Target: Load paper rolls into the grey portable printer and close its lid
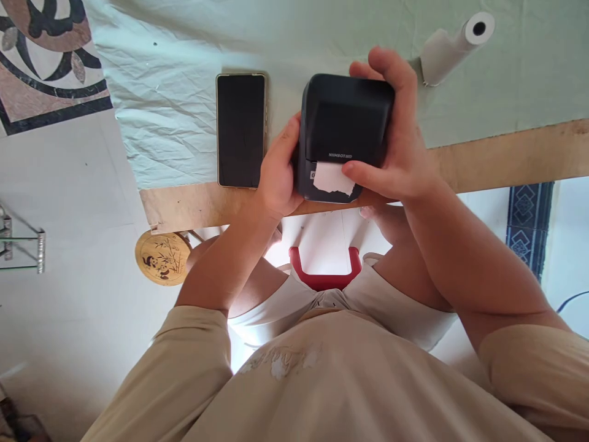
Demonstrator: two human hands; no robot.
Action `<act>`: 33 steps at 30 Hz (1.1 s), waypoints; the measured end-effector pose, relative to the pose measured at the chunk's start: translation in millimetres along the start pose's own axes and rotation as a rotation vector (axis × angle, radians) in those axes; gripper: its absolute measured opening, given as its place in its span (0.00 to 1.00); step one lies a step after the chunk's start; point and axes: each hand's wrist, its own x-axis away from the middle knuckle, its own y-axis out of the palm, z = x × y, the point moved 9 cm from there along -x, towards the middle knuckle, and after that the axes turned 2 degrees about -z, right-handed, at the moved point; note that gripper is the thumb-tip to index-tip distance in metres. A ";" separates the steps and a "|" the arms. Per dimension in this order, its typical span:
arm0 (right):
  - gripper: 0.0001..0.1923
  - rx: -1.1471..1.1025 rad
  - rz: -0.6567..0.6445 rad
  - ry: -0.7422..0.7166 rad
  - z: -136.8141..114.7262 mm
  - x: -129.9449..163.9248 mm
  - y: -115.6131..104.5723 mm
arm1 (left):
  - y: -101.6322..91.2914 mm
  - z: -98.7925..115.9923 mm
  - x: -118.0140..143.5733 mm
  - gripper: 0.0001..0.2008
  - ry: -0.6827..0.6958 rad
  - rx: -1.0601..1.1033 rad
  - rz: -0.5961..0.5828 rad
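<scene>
A black printer (344, 132) sat at the table (506, 156) edge, gripped between both hands — the left hand (276, 175) clasping its side, the right hand (396, 141) wrapped over it, thumb pressing the paper (332, 178) at its slot. That paper looked likely to tear unevenly if pulled askew. A phone (241, 129) lay left of the printer — a roll (453, 49) beyond it.

Printer (343, 132) sits at the near edge of the desk (506, 159), phone (241, 130) lying flat just left of it, paper roll (453, 48) well off to its right and farther back, stool (324, 270) below the desk edge.
</scene>
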 end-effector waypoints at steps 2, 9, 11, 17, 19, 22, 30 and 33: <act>0.36 0.033 0.029 0.010 -2.8 0.8 -7.8 | 7.2 -0.6 0.3 0.17 -0.038 -0.010 -0.047; 0.12 0.220 0.538 -0.010 -26.6 8.3 -54.5 | 10.9 -4.5 -1.1 0.11 -0.069 -0.092 -0.128; 0.06 0.126 0.588 0.042 -24.6 8.0 -57.0 | 8.2 -6.1 -2.1 0.11 -0.065 -0.105 -0.116; 0.04 0.127 0.562 0.109 -20.6 8.7 -53.1 | 7.0 -7.9 -2.0 0.11 -0.083 -0.107 -0.102; 0.04 0.324 0.450 0.094 -21.8 5.4 -44.8 | 8.3 -7.6 -1.5 0.12 -0.083 -0.105 -0.109; 0.05 0.544 0.191 0.072 -19.7 -1.2 -24.0 | 10.8 -7.5 -0.4 0.12 -0.092 -0.091 -0.116; 0.10 0.674 -0.151 0.242 -9.7 -3.1 -8.5 | 11.6 -9.5 1.8 0.11 -0.133 -0.090 -0.113; 0.12 0.539 -0.055 0.225 -17.0 -2.5 -15.9 | 12.1 -10.1 0.9 0.11 -0.127 -0.095 -0.125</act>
